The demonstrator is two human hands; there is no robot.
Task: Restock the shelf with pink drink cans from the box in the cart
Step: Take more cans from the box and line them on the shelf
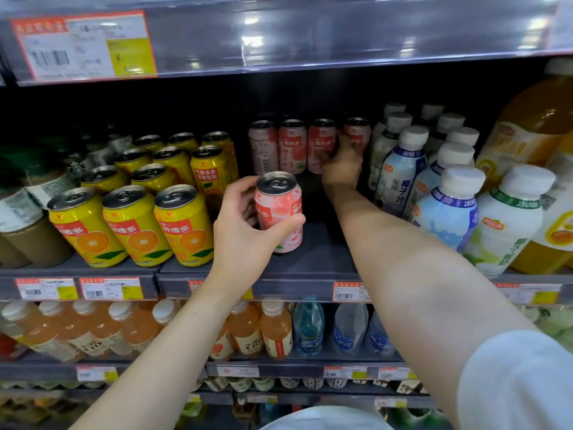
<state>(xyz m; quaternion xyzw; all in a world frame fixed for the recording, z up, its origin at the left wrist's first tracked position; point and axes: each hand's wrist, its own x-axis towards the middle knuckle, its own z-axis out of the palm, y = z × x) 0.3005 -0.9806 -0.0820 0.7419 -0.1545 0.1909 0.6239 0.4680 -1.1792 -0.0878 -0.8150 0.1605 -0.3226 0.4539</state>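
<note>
Pink can [280,212] with a silver pull-tab top, white and red label patches and a peach picture sits upright in the left hand [245,225], thumb across its front and fingers curled behind, just above the dark shelf [313,259]. Four matching pink cans [293,147] stand in a row at the back. The right hand [342,164] reaches among them, fingers seemingly wrapped on the rightmost can [358,135], though shadow blurs the grip. Yellow orange cans [183,225] stand left, white-capped bottles [449,206] right.

"椰子汁" on white bottle [400,178]
</note>
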